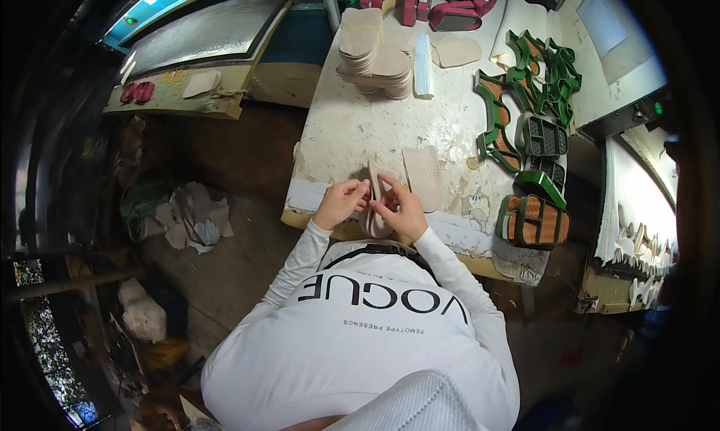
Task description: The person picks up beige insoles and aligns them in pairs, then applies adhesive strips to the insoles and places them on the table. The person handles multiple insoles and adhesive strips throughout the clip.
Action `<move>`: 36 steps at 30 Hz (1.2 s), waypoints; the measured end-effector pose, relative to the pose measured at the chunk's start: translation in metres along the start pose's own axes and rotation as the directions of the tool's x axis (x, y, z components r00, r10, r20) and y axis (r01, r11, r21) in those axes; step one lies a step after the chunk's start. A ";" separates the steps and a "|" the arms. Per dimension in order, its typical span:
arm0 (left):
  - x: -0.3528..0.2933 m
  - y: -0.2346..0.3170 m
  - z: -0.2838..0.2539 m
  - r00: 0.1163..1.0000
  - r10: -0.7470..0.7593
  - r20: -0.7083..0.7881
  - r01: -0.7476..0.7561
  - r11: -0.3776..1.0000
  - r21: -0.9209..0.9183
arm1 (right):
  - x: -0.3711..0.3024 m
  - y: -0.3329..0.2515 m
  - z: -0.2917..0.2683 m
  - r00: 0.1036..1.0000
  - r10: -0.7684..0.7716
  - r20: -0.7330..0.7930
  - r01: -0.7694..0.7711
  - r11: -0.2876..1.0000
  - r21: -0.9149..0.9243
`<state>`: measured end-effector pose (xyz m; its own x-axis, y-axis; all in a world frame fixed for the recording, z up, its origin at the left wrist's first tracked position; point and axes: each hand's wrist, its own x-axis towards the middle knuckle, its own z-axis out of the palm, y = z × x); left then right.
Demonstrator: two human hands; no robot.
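I have both bare hands at the near edge of the worn white desk (330, 135). The left hand (343, 200) pinches the left edge of several thin beige insole-shaped pieces (373, 225); the right hand (401, 208) grips them from the other side, its fingers curled over the face. They stand roughly on edge between the hands; I can't count them. A loose beige perforated piece (421, 178) lies flat just right of the right hand. Farther back, I see piled beige insole-shaped stacks (375, 71) beside a pale-blue pleated strip (422, 67). I judge the handling midway: the held pieces aren't set down, and the loose one lies apart from the stacks.
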<state>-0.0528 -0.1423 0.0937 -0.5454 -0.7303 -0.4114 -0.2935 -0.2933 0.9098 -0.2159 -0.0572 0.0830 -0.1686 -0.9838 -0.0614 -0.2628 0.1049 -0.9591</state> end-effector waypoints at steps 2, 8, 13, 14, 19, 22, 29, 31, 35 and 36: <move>0.000 -0.003 0.003 0.999 -0.034 -0.002 0.034 0.996 0.084 | -0.004 0.008 -0.002 0.996 0.082 0.036 -0.088 0.976 0.199; 0.004 -0.020 0.009 0.982 0.188 -0.030 -0.184 0.976 0.120 | -0.012 0.016 -0.029 0.969 0.246 0.040 -0.239 0.873 0.425; 0.007 -0.007 0.003 0.992 0.122 0.012 -0.115 0.960 -0.255 | -0.013 -0.007 -0.076 0.965 0.208 -0.163 -0.098 0.853 0.512; 0.006 -0.002 0.003 0.991 0.130 0.031 -0.111 0.929 -0.352 | -0.014 -0.014 -0.085 0.966 0.194 -0.171 -0.079 0.852 0.518; -0.004 0.023 0.002 0.997 0.063 0.049 -0.043 0.939 -0.341 | -0.012 -0.034 -0.090 0.976 0.145 -0.161 -0.027 0.819 0.573; -0.007 0.031 0.001 0.998 0.017 0.067 0.009 0.930 -0.366 | -0.011 -0.036 -0.079 0.985 0.120 -0.125 -0.018 0.786 0.618; -0.016 0.041 0.014 0.994 0.079 0.076 -0.053 0.951 -0.305 | -0.010 -0.036 -0.050 0.988 0.097 -0.122 -0.018 0.847 0.531; -0.017 0.042 0.016 0.988 0.123 0.098 -0.087 0.947 -0.308 | -0.011 -0.036 -0.043 0.988 0.077 -0.137 0.006 0.854 0.521; -0.017 0.040 0.019 0.982 0.149 0.116 -0.104 0.940 -0.326 | -0.009 -0.036 -0.033 0.949 -0.075 -0.307 0.138 0.973 0.187; -0.016 0.039 0.020 0.983 0.143 0.112 -0.101 0.942 -0.321 | -0.009 -0.034 -0.032 0.924 -0.147 -0.354 0.176 0.983 0.050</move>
<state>-0.0710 -0.1299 0.1350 -0.6660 -0.6913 -0.2804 0.0302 -0.4005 0.9158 -0.2359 -0.0474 0.1255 -0.4529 -0.8728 0.1820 -0.2403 -0.0771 -0.9676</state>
